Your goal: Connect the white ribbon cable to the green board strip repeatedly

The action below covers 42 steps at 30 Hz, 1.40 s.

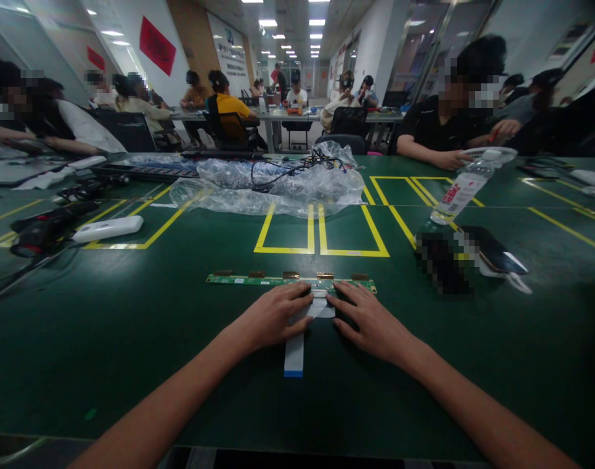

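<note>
A long, narrow green circuit board [251,280] with several copper-coloured tabs along its far edge lies across the table in front of me. From its near side a white flat ribbon cable [294,355] runs toward me, bent to the left and ending in a blue strip. My left hand [272,316] rests over part of the cable, its fingertips at the connector area and its thumb apart. Opposite it, my right hand [375,322] has its fingers spread, with the tips touching near the same connector. The exact contact under the fingertips is hidden.
Bubble wrap [287,189] with black cables lies farther back. A bottle [461,189], a dark pouch [495,251] and a blurred dark object [444,260] are at right. A white device [109,228] lies left. Yellow tape [285,250] marks the green table; several people sit around.
</note>
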Tool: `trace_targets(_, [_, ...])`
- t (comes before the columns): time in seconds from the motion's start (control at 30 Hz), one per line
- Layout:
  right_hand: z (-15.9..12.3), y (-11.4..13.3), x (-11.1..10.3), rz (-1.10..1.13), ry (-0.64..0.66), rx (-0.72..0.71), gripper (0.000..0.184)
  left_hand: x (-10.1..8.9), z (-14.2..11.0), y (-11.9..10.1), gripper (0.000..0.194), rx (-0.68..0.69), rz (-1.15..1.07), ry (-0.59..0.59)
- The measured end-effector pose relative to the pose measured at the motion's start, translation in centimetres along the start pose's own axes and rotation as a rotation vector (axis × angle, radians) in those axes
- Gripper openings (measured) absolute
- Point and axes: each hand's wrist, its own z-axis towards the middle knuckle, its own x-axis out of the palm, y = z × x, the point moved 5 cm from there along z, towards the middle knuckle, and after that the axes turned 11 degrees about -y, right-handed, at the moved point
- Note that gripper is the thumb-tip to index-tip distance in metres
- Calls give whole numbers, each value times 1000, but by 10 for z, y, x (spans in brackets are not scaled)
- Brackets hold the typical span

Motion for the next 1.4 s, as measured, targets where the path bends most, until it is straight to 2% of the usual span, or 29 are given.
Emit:
trace_targets(0.7, [3, 0, -2, 6, -29, 20, 50, -3, 2, -6, 48, -8, 19, 14])
trace_targets(0.97, [4, -1, -1, -14, -17, -13, 55, -2, 3, -3, 46, -13, 32, 15])
trace_targets(1.4, [4, -2, -2, -2, -23, -11, 52, -2, 2, -1, 44, -10, 14, -15])
